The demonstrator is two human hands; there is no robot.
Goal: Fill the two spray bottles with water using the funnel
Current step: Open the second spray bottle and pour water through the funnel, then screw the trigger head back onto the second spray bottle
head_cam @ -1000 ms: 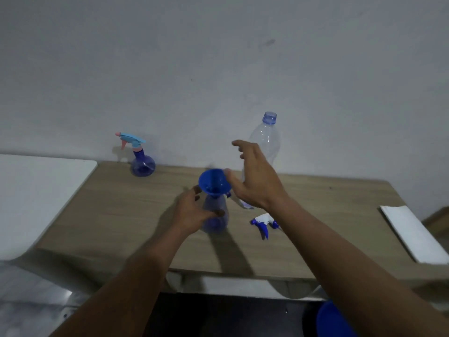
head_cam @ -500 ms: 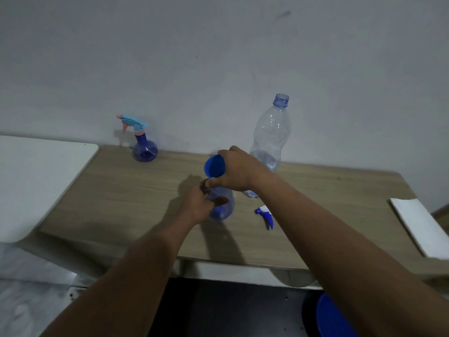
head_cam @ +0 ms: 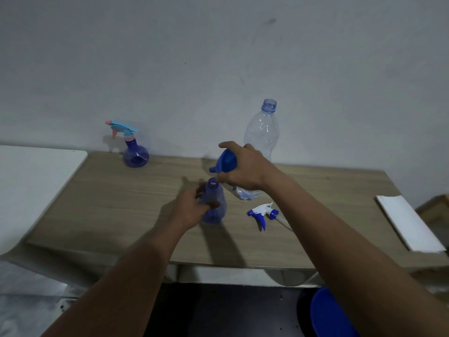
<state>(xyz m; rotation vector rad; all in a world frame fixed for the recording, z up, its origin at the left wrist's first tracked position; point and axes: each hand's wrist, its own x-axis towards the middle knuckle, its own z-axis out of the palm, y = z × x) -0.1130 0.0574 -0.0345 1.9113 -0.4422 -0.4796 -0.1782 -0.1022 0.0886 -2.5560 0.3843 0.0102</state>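
R hand (head_cam: 245, 170) grips blue plastic funnel (head_cam: 226, 162), tilted, 12 o'clock of uncapped translucent-blue spray bottle (head_cam: 215, 203); L hand (head_cam: 192, 209) clasps bottle, steadying for spout.

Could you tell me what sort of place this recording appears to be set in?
Probably a plain room at home or a makeshift workspace: a small wooden table stands against a bare painted wall, with only spray bottles, a funnel and a clear plastic bottle on hand.

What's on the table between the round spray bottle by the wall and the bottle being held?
Nothing: the head view shows bare wooden table between the round spray bottle and the open bottle.
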